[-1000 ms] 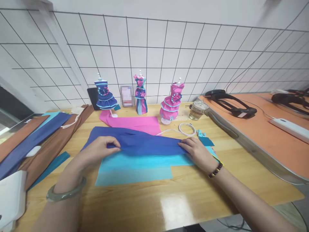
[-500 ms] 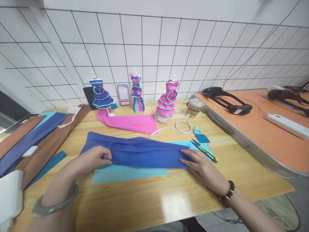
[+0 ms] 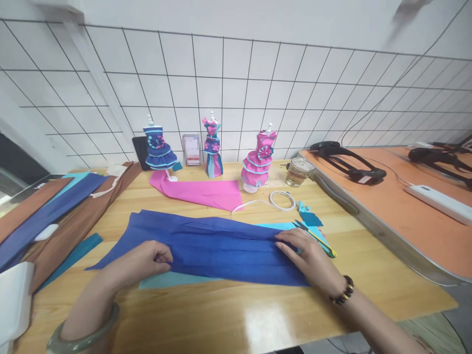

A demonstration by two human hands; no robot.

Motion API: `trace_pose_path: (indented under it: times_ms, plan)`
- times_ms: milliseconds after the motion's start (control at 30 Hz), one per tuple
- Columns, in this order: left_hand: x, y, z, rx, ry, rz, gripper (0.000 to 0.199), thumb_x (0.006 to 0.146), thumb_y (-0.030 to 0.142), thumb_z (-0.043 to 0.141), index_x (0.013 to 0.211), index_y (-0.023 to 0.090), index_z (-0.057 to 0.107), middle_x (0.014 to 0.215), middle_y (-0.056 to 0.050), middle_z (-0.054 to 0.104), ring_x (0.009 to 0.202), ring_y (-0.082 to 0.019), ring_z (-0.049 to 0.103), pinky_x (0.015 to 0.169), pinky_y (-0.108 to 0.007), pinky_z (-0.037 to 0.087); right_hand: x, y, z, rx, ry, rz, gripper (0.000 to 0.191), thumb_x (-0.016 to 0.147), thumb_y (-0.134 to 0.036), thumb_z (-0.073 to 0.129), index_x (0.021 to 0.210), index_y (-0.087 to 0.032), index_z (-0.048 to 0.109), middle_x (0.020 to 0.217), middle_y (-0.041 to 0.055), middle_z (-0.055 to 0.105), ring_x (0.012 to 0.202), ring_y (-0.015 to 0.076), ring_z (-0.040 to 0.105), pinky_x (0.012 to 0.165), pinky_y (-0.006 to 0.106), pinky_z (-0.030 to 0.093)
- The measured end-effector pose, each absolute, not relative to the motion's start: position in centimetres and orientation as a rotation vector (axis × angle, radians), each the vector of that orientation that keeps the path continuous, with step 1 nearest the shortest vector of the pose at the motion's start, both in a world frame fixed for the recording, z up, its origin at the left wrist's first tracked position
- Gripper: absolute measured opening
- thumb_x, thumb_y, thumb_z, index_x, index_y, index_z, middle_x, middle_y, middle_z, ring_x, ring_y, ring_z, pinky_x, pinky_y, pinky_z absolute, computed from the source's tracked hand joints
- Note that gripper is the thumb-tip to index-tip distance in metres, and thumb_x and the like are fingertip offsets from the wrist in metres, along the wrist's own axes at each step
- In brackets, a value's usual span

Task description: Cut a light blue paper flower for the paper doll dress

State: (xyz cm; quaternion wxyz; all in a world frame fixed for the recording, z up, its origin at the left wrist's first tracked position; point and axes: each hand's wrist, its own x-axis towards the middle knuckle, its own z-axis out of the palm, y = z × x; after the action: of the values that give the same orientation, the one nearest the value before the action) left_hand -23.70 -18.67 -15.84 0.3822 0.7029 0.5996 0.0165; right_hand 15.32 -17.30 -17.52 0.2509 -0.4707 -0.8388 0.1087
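A wide piece of thin blue fabric lies creased across the table in front of me. My left hand is closed over its left part, fingers curled and pinching at the fabric; the exact grip is partly hidden. At the right end, my right hand rests on the fabric with its fingers stretched out. A light teal sheet peeks out below the blue fabric's lower edge. Just beyond my right hand lie yellow-green thread snips on a bright cyan piece.
Dress forms in blue, mixed colours and pink stand at the back. Pink fabric, a coil of white cord and a lidded cup lie nearer. Brown fabric is left; black headsets sit right.
The blue fabric now spreads wider toward me, covering more of the teal sheet, with a corner out to the left. Both hands stay at its two ends. My view has tilted up slightly.
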Motion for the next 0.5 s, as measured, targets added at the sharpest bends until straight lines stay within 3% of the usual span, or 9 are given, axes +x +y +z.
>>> trace_pose_path:
  times_ms: [233, 500]
  plan:
    - [-23.7, -18.7, -15.6, 1.835, 1.542, 0.136, 0.023, 0.069, 0.036, 0.046, 0.068, 0.021, 0.064, 0.07, 0.0, 0.062, 0.067, -0.016, 0.055, 0.06, -0.022, 0.039, 9.9, -12.5, -17.9, -1.288, -2.499, 0.25, 0.029, 0.081, -0.033, 0.051, 0.106, -0.02, 0.058, 0.096, 0.0092, 0.062, 0.092, 0.0209, 0.054, 0.078, 0.034, 0.041]
    - [-23.7, -18.9, -15.3, 1.977, 1.487, 0.247, 0.022, 0.074, 0.031, 0.046, 0.078, 0.024, 0.067, 0.083, 0.0, 0.064, 0.076, -0.015, 0.057, 0.068, -0.021, 0.041, 7.0, -11.7, -17.5, -1.283, -2.635, 0.187, 0.014, 0.081, -0.018, 0.051, 0.089, -0.021, 0.062, 0.084, 0.0042, 0.061, 0.086, 0.017, 0.052, 0.075, 0.03, 0.035]
